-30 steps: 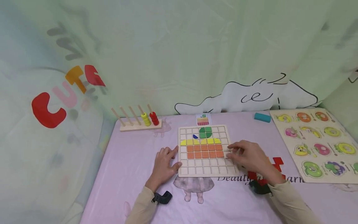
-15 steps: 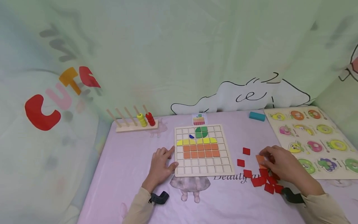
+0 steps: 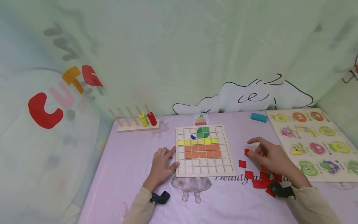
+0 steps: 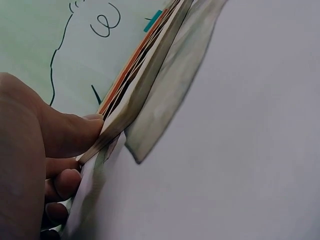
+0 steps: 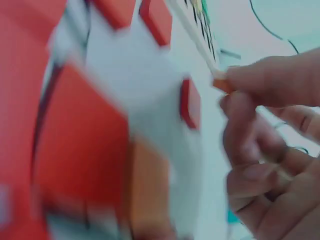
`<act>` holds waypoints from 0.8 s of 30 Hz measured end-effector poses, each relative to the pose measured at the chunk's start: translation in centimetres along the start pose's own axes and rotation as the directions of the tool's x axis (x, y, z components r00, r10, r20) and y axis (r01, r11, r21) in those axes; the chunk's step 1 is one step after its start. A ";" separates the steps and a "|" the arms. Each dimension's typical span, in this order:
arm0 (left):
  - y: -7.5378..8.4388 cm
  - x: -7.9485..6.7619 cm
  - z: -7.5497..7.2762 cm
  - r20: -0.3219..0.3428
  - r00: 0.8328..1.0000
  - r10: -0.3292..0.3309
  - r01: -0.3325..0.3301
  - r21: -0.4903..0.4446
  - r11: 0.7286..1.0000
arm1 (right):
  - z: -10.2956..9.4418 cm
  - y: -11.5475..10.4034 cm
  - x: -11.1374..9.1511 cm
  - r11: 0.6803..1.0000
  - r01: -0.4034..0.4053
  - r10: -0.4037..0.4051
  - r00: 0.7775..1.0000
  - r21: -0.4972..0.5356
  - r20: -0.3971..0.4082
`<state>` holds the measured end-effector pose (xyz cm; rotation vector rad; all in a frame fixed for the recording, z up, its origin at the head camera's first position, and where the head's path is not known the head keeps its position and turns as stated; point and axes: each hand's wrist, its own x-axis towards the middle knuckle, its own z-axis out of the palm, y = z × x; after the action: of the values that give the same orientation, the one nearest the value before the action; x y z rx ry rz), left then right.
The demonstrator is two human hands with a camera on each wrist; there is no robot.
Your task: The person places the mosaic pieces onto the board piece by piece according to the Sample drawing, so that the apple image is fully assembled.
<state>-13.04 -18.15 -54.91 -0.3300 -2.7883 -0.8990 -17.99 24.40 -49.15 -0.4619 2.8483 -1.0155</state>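
Observation:
My left hand (image 3: 161, 165) rests at the left edge of a wooden grid board (image 3: 208, 170), its index finger and thumb touching that edge; the left wrist view shows the thumb (image 4: 75, 130) against the board's side. On the board lie two rows of orange tiles (image 3: 202, 151), a yellow row (image 3: 194, 142), green pieces (image 3: 203, 133) and a small blue piece (image 3: 193, 136). My right hand (image 3: 269, 155) pinches an orange square tile (image 3: 250, 153) between thumb and finger, right of the board. Beneath it lie loose red tiles (image 3: 260, 184) and another orange tile (image 3: 264, 168).
A pattern card (image 3: 201, 119) lies behind the board. Farther left stands a peg counter (image 3: 138, 125) with yellow and red beads. A teal block (image 3: 259, 117) and a fruit puzzle board (image 3: 303, 146) are at the right. Printed curtains (image 3: 179, 62) hang behind the table.
My right hand went from the board's right edge to the loose tiles, then lifted an orange tile and moved a little left. The left hand stays at the board.

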 end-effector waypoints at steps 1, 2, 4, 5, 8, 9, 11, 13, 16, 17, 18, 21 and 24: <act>0.0 0.0 0.0 0.003 1.000 -0.001 0.001 -0.003 1.000 | 0.4 -0.3 0.3 1.000 -0.002 0.002 1.000 0.021 -0.008; 0.1 0.0 0.0 0.005 1.000 -0.003 0.003 -0.009 1.000 | 0.8 -0.7 0.6 0.999 -0.011 0.011 1.000 0.035 -0.019; 0.2 0.0 -0.1 0.007 1.000 -0.005 0.005 -0.016 1.000 | 1.7 -1.5 1.0 0.997 -0.041 0.043 0.999 0.059 -0.030; 0.2 0.0 -0.1 0.007 1.000 -0.005 0.005 -0.020 1.000 | 2.2 -1.8 1.3 0.996 -0.046 0.049 0.998 0.073 -0.042; 0.2 0.0 -0.1 0.002 1.000 0.000 0.001 -0.015 1.000 | 3.7 -2.5 2.2 0.989 -0.051 0.062 0.995 0.136 -0.076; 0.1 0.0 -0.1 -0.002 1.000 0.004 -0.004 -0.009 1.000 | 4.2 -2.6 2.5 0.985 -0.048 0.063 0.995 0.166 -0.083; 0.0 0.0 0.0 -0.008 1.000 0.011 -0.011 -0.002 1.000 | 5.1 -3.0 3.2 0.972 -0.034 0.054 0.996 0.232 -0.077; 0.0 0.0 0.0 -0.012 1.000 0.014 -0.014 0.001 1.000 | 5.9 -3.5 3.9 0.955 -0.025 0.040 0.998 0.294 -0.046; -0.1 0.0 0.0 -0.011 1.000 0.017 -0.017 -0.003 1.000 | 7.1 -4.7 4.9 0.931 -0.016 0.015 1.000 0.364 0.005; -0.1 0.0 0.0 -0.010 1.000 0.018 -0.018 -0.002 1.000 | 7.5 -5.1 5.2 0.926 -0.012 0.007 1.000 0.376 0.015; -0.2 0.0 0.0 -0.011 1.000 0.020 -0.020 0.000 1.000 | 8.0 -5.6 5.5 0.922 -0.006 -0.001 1.000 0.386 0.018; -0.2 0.1 0.1 -0.008 1.000 0.019 -0.019 0.002 1.000 | 9.1 -7.0 6.5 0.907 0.008 -0.013 1.000 0.421 0.009; -0.1 0.1 0.1 -0.008 1.000 0.016 -0.016 0.006 1.000 | 10.1 -8.3 7.3 0.893 0.019 -0.019 1.000 0.450 -0.005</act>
<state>-13.18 -18.16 -55.02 -0.3474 -2.7765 -0.8867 -21.08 9.92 -51.55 -0.4390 2.4861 -1.6180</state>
